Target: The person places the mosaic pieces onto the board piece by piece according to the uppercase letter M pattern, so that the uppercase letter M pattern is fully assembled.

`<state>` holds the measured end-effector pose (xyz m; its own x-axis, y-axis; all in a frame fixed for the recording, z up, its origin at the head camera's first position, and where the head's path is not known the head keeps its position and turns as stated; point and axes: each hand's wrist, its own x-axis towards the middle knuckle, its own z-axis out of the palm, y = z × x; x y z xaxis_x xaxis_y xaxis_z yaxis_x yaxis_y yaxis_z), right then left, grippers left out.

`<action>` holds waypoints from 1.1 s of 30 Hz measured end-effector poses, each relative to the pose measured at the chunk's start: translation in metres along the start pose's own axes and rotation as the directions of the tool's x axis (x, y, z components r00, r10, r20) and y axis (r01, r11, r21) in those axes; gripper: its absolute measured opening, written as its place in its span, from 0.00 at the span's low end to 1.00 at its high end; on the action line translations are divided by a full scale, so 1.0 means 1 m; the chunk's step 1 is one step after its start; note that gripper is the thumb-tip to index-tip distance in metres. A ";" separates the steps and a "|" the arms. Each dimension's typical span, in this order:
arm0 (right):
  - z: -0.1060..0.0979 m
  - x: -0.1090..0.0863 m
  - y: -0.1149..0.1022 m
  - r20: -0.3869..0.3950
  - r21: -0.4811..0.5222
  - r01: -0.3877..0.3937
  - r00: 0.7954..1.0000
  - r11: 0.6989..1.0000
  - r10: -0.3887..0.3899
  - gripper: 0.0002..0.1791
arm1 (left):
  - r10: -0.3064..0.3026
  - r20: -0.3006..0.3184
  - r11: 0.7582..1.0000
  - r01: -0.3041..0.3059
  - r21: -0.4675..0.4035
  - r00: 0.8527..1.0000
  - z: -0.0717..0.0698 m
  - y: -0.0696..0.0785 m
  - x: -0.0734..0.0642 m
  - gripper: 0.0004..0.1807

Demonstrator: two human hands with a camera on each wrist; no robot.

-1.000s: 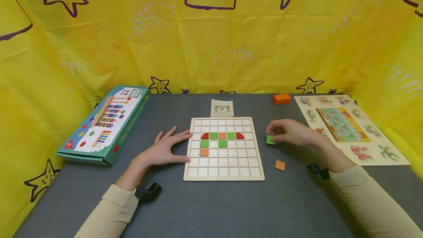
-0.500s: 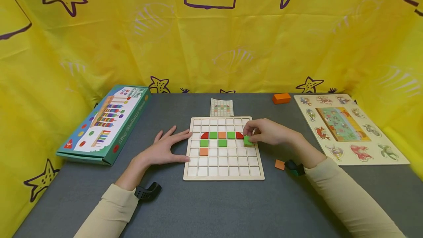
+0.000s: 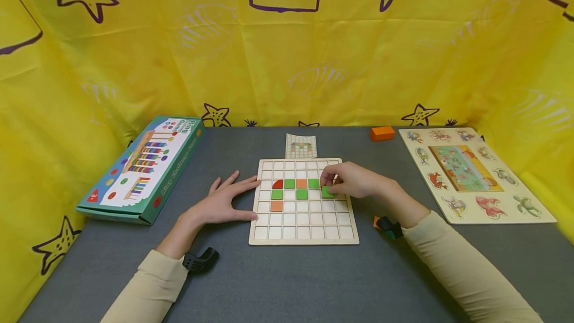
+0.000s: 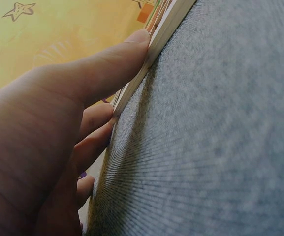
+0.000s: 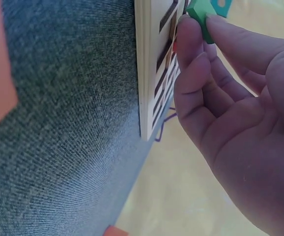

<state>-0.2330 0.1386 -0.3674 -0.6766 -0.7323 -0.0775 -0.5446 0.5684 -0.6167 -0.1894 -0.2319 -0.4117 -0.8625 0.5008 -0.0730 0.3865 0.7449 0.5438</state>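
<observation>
My right hand (image 3: 354,180) pinches a green square tile (image 3: 327,193) between thumb and fingertips, over the right part of the white gridded board (image 3: 309,233). In the right wrist view the green tile (image 5: 201,17) sits at the fingertips, close to the board. My left hand (image 3: 224,202) lies spread at the board's left edge, its thumb and fingertips right at the rim, as the left wrist view also shows. In the grid lie several tiles: a red curved piece (image 3: 278,184), green squares (image 3: 289,184) and orange squares (image 3: 276,206). My right fingers hide the row's right end.
Behind the board lies a pattern card (image 3: 301,146). An orange tile (image 3: 376,222) on the table is partly hidden by the right wrist strap. An orange block (image 3: 382,134) and a sea-animal puzzle board (image 3: 506,203) are to the right, a game box (image 3: 143,168) to the left.
My right hand has carried the green tile leftward from the table beside the board to over the grid, now covering the right red piece. My left hand has stayed in place.
</observation>
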 end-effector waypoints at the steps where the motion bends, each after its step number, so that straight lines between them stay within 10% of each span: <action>1: 0.000 0.000 0.000 0.004 0.000 0.000 1.000 1.000 0.000 0.06 | -0.001 0.000 1.000 0.001 0.002 1.000 0.000 0.000 0.000 0.49; 33: -0.018 -0.025 0.007 -0.094 0.016 -0.029 0.995 0.999 0.030 0.06 | -0.004 -0.004 1.000 0.004 0.007 1.000 0.000 0.001 -0.001 0.49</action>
<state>-0.2290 0.1677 -0.3559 -0.7362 -0.6764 -0.0223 -0.5170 0.5833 -0.6265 -0.1880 -0.2319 -0.4112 -0.8655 0.4957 -0.0720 0.3848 0.7501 0.5378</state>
